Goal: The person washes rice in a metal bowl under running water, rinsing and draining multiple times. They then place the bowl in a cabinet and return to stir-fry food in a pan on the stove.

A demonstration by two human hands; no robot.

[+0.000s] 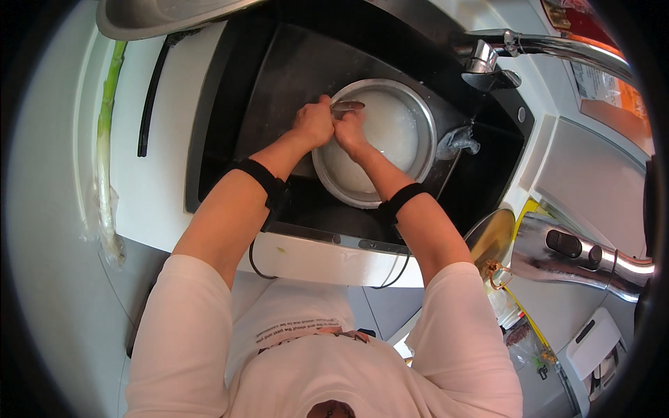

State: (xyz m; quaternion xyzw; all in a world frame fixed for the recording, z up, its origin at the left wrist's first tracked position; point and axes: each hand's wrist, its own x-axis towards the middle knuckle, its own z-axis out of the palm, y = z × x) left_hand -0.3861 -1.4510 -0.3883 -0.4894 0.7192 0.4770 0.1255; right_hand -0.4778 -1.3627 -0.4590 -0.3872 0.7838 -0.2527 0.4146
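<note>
A round metal basin [389, 120] with whitish, cloudy liquid stands in the dark sink [292, 57]. At its upper left rim, my left hand [313, 123] is closed around a shiny metal utensil [347, 106], which looks like a spoon. My right hand [351, 131] reaches over the liquid and grips the same utensil from the other side, its fingers against my left hand. Most of the utensil's handle is hidden by my fingers. Pale grains seem to lie under the liquid, too blurred to name.
A chrome faucet [483, 65] reaches over the sink's right corner. Crumpled clear plastic [457, 142] lies right of the basin. On the left counter are a long green onion [107, 115] and black chopsticks [151, 104]. A glass lid [491, 235] and a chrome appliance [564, 251] stand at right.
</note>
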